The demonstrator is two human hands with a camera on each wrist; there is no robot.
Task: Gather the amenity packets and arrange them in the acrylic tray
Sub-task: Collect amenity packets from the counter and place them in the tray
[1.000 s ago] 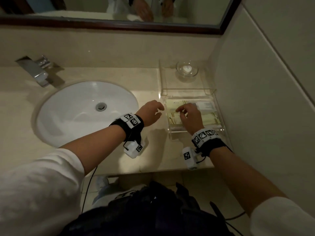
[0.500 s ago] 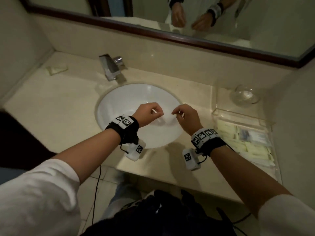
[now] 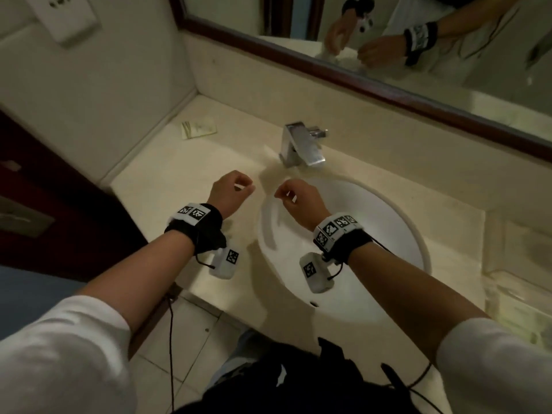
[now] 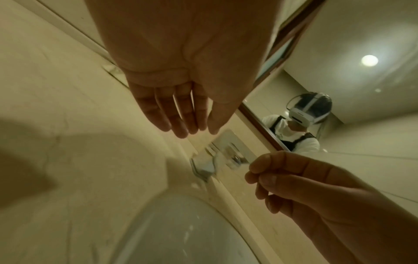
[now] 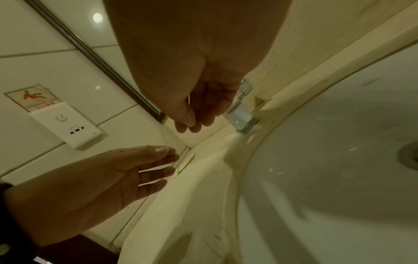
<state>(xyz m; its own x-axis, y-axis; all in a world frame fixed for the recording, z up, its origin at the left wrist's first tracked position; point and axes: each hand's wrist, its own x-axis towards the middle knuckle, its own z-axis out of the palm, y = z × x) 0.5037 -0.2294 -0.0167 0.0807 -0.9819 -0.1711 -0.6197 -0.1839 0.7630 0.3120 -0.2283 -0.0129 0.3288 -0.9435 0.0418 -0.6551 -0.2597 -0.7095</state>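
Two bare hands hover side by side above a cream stone counter (image 3: 167,186), both empty. The left hand (image 3: 228,192) hangs over the counter just left of the basin, fingers loosely extended. The right hand (image 3: 298,201) hangs over the white round sink (image 3: 373,234), fingers loosely curled, holding nothing. Behind them a chrome faucet (image 3: 301,149) stands at the sink's back rim. One amenity packet (image 3: 198,129) lies flat in the counter's far left corner. The acrylic tray (image 3: 519,282) sits blurred at the counter's right edge. A mirror (image 3: 418,55) runs along the wall.
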